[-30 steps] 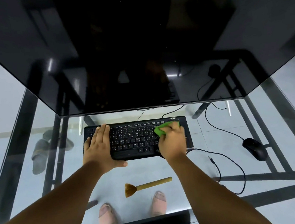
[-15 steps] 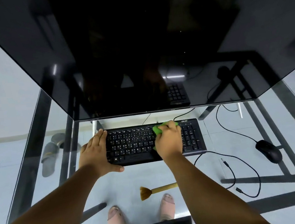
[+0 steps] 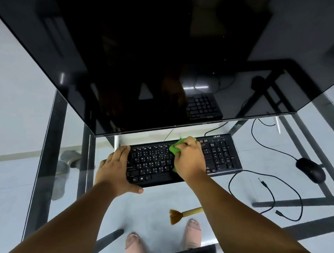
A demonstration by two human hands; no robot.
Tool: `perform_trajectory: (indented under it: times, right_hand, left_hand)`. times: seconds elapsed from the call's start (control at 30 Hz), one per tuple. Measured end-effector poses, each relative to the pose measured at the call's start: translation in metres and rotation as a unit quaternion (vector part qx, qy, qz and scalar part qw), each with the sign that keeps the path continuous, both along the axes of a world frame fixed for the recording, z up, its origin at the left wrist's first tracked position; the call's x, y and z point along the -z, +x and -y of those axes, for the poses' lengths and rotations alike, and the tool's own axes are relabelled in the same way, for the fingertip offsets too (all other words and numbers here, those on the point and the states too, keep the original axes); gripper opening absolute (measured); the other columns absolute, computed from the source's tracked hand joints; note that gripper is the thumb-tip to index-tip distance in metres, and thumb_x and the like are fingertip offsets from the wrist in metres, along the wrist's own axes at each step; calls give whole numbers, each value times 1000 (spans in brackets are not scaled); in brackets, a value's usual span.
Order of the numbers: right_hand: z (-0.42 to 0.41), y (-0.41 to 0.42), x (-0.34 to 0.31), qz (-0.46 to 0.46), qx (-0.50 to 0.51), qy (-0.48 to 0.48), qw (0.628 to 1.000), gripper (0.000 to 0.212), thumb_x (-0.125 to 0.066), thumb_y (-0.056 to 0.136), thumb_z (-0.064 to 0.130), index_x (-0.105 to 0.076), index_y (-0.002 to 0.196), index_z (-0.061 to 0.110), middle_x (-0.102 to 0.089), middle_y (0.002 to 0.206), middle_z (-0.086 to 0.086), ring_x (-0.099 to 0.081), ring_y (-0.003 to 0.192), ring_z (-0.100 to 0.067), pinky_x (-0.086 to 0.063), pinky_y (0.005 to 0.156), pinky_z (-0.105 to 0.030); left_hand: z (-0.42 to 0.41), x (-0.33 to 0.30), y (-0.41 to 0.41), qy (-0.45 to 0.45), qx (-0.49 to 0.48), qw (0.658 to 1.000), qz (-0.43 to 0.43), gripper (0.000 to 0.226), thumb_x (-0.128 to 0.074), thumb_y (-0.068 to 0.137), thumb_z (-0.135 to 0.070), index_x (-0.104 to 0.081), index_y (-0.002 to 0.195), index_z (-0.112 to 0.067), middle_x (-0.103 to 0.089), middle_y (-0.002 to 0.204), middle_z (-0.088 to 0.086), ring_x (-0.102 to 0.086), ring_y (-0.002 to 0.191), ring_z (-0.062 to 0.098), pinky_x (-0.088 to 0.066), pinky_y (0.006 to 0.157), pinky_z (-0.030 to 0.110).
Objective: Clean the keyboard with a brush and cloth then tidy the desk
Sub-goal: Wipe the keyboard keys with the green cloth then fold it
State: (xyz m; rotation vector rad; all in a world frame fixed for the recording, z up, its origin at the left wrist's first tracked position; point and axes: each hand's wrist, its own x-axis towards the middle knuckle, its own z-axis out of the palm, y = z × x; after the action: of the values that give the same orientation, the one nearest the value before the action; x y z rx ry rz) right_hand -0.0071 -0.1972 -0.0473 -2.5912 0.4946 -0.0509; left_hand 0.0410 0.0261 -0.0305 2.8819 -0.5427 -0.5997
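A single wide-angle view is given from the wearer's head, aimed forward and steeply down through the glass desk (image 3: 219, 198). The dark monitor (image 3: 167, 51) is seen far and looming close, the keyboard (image 3: 221, 154) centred at arm's reach, both forearms entering from the near edge, feet framed below.

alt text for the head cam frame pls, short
Seen from above, a right hand wipes a black keyboard with a green cloth while the left hand rests flat on its left end. A brush lies on the glass desk nearer the person, a mouse sits at right, and a dark monitor fills the top.
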Motion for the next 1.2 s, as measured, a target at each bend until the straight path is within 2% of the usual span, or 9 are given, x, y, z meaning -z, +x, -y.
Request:
perform_trajectory:
  times: [0.2,0.27,0.37,0.47,0.53,0.63,0.8,1.0,1.2]
  right_hand:
    - [-46,12,0,2,-126,16,992,29,-56,88,9,-72,111,18,-51,116,4,-41,114,-18,-56,83,-35]
    - [-45,12,-1,4,-136,17,991,29,-56,89,8,-72,110,19,-51,117,5,-42,113,-17,-55,83,-33]
    - [-24,6,-3,20,-46,13,999,30,-55,91,8,-72,110,24,-52,118,8,-37,105,-9,-47,90,-21]
    - [6,-3,-2,29,96,-3,995,35,-53,89,5,-68,118,18,-52,126,-2,-41,108,-18,-47,99,-30]
    - [14,-1,-2,17,129,-14,991,38,-51,89,5,-63,124,12,-52,130,-9,-43,112,-27,-44,100,-33]
    - [-2,12,-3,-6,77,-18,997,40,-49,91,8,-58,129,11,-53,131,-9,-44,115,-27,-36,103,-31]
    - [-43,27,-7,-19,-127,-9,992,41,-49,92,12,-58,132,15,-53,133,-5,-40,122,-25,-39,106,-32]
    - [-24,23,-2,-39,21,-42,998,37,-46,92,14,-59,127,15,-54,128,-8,-41,118,-28,-40,103,-32]
    - [-52,36,-6,-28,-116,-6,993,42,-49,91,12,-58,132,15,-52,132,-6,-40,121,-28,-36,107,-31]
  left_hand:
    - [-1,2,4,38,-7,999,-10,154,-73,40,-81,13,153,-19,10,162,-4,-2,149,15,-10,121,37]
    - [-3,3,3,34,-16,999,-15,154,-72,40,-81,14,152,-20,11,162,-5,-1,149,15,-9,121,38]
    - [-5,5,4,23,-16,999,-19,154,-72,39,-82,14,152,-22,12,162,-6,-1,149,14,-9,121,40]
    - [-6,7,4,18,-16,1000,-20,153,-72,40,-81,14,152,-22,11,162,-5,-1,150,15,-9,121,40]
    - [-6,7,4,15,-17,1000,-18,153,-73,40,-81,13,152,-22,10,162,-5,-2,150,15,-9,121,40]
    - [-7,9,5,12,-19,1000,-17,153,-73,40,-80,13,152,-22,11,162,-6,-4,149,14,-9,121,39]
    - [-8,12,2,11,-25,1000,-9,152,-72,41,-80,15,152,-23,12,162,-6,-5,149,14,-9,120,39]
    - [-10,19,-3,-3,-38,999,-8,152,-72,43,-80,21,150,-22,15,161,-6,-3,149,14,-9,119,38]
    - [-11,21,-4,-17,-52,998,-12,154,-74,42,-78,20,150,-22,14,162,-6,-5,149,13,-11,119,37]
